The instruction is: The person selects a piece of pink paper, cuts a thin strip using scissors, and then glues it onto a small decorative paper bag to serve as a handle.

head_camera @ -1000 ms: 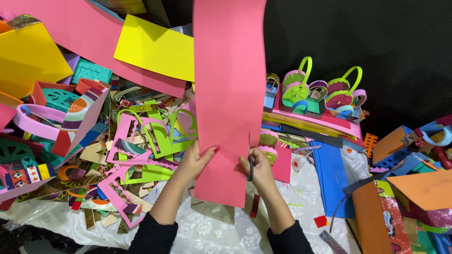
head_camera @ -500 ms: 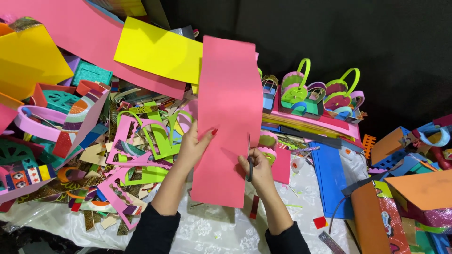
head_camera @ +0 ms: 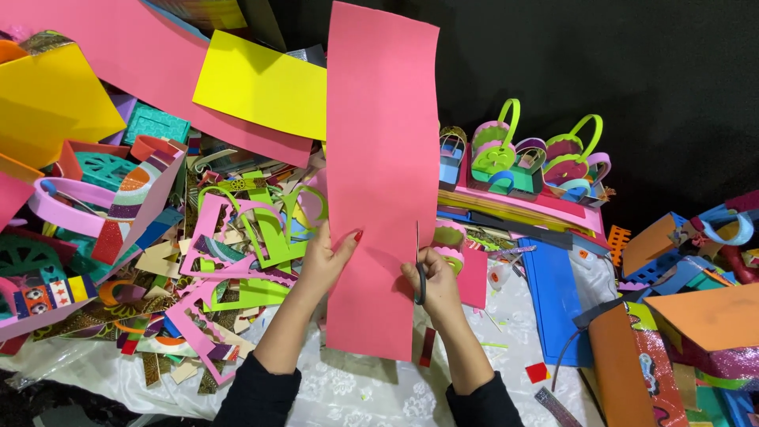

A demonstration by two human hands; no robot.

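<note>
White lace-patterned cloth covered the near edge of the table; black backdrop behind. Two hands were in view, both the person's own, in black sleeves. One tall pink foam sheet stood upright between them, bottom edge near the wrists, top edge reaching the far end of the frame. Left hand pinched the sheet's left edge low down, thumb on the front face. Right hand was closed around one pair of scissors, blade pointing up into the sheet's right edge, so the sheet sat just left of that grip and touched the blade. Left of the hands lay a heap of foam offcuts, too many to count. Right side: one blue sheet, one orange sheet. Further back, one yellow sheet overlapped one long pink sheet. Two handled foam baskets stood on a pink base, with a smaller blue one beside them.
</note>
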